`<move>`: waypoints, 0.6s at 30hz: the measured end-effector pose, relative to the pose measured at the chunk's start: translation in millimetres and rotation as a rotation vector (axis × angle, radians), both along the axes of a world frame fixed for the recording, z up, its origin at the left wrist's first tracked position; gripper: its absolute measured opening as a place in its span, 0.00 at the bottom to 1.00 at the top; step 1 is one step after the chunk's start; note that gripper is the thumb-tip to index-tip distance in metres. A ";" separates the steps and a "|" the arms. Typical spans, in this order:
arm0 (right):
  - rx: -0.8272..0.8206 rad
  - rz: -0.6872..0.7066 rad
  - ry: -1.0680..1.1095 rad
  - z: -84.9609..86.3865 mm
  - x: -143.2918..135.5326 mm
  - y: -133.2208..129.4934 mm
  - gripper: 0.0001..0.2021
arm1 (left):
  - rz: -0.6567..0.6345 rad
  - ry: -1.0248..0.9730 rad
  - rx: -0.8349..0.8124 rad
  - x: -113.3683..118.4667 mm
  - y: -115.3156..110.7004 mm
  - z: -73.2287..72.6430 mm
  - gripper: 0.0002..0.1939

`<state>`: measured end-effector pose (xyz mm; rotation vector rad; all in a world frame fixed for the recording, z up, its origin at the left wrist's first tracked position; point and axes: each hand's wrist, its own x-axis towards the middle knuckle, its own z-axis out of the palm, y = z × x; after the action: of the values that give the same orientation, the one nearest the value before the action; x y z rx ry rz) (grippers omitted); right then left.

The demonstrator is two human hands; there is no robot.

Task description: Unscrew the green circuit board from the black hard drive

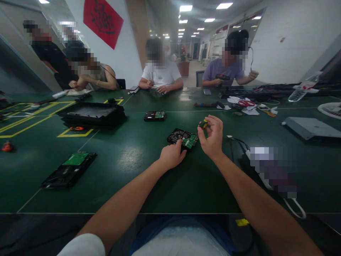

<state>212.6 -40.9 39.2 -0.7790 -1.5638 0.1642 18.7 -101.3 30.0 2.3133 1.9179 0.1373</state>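
An opened-up hard drive (188, 141) with a green circuit board lies on the green table in front of me. My left hand (172, 154) grips its near edge, the fingers curled and one fingertip pressed on top. Just right of the drive, my right hand (212, 137) pinches a small screwdriver (204, 123) by its yellow and black handle. The screwdriver's tip is too small to make out against the drive's right end. A second hard drive (155, 116) sits farther back, and a larger black drive with a green board (69, 170) lies at the left.
Black trays (92, 113) are stacked at back left, near orange-handled pliers (76, 128). To the right are a cabled, partly blurred object (262, 174), a grey metal box (311, 128), red scissors (245, 103) on paper scraps and a plastic bottle (302, 90). Several people sit or stand across the table.
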 end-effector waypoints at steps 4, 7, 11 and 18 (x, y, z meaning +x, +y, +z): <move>0.014 -0.061 -0.058 1.3 2.7 0.6 0.25 | -0.001 -0.010 -0.011 -0.5 -0.4 2.4 0.29; 0.002 -0.086 -0.095 3.0 3.8 -1.3 0.24 | 0.000 -0.013 -0.014 -1.0 0.1 2.1 0.29; -0.011 -0.051 -0.079 3.3 2.5 -2.6 0.23 | 0.002 0.001 -0.003 -1.6 1.0 -0.5 0.30; 0.008 -0.065 -0.038 2.1 0.4 -0.9 0.24 | -0.033 0.027 0.023 -1.5 -0.6 -0.5 0.31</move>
<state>213.0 -41.8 41.2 -0.8293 -1.5717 0.0963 17.2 -101.9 29.5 2.3725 1.8999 0.1261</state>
